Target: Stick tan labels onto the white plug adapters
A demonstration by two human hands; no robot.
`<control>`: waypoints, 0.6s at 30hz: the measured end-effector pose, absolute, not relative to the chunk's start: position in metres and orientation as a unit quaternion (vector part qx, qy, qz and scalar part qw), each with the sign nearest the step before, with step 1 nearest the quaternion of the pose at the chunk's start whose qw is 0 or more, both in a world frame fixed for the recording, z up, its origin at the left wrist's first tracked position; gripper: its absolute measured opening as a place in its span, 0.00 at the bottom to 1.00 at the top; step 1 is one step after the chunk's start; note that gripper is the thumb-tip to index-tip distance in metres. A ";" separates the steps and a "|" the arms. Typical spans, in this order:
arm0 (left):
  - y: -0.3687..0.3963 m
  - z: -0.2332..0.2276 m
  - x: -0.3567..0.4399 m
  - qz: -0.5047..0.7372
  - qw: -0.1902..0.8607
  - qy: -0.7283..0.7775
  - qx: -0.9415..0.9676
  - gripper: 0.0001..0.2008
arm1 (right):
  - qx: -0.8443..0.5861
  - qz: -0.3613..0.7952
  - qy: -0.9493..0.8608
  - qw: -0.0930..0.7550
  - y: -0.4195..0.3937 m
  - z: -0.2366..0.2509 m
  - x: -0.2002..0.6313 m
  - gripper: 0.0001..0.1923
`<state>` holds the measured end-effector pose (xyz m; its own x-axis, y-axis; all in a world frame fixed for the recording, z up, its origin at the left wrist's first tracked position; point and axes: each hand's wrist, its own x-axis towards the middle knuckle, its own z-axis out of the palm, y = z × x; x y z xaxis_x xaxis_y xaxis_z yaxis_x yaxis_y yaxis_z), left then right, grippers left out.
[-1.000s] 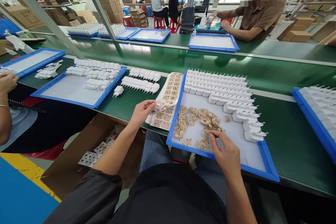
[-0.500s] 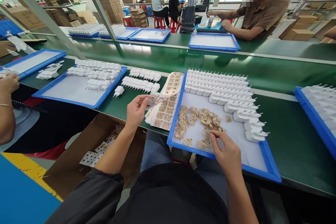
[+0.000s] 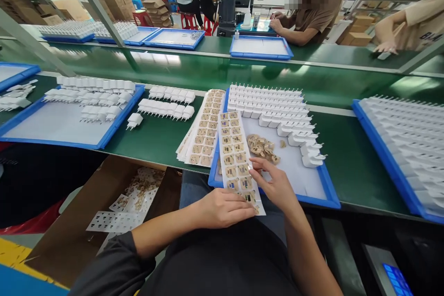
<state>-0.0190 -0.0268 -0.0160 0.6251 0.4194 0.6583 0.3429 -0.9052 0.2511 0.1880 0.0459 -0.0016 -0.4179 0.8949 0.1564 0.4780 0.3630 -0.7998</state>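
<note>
Right grip (image 3: 277, 187) on rectangular sheet (image 3: 236, 155)

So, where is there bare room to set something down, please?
Green tabletop is bare between middle tray and right tray, and between left tray and sheet stack, nearer than the loose plugs. The middle tray is crowded by plug rows, brown pieces, a sheet and the right hand, save its near right corner.

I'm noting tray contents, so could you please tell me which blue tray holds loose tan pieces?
The tray partly under the sheet at the right hand: loose tan pieces show in it alone.
</note>
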 end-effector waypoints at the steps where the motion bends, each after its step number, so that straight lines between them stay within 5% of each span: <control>1: -0.027 -0.018 -0.019 0.380 0.048 0.217 0.898 0.10 | -0.441 0.348 -0.767 0.310 0.046 -0.003 0.186 0.16; 11: -0.020 -0.007 -0.048 0.369 0.059 0.255 0.892 0.21 | -0.445 0.340 -0.736 0.380 0.049 -0.008 0.174 0.11; 18: -0.001 -0.015 -0.055 0.264 0.053 0.346 0.899 0.19 | -0.417 0.221 -0.790 0.392 0.066 -0.012 0.156 0.11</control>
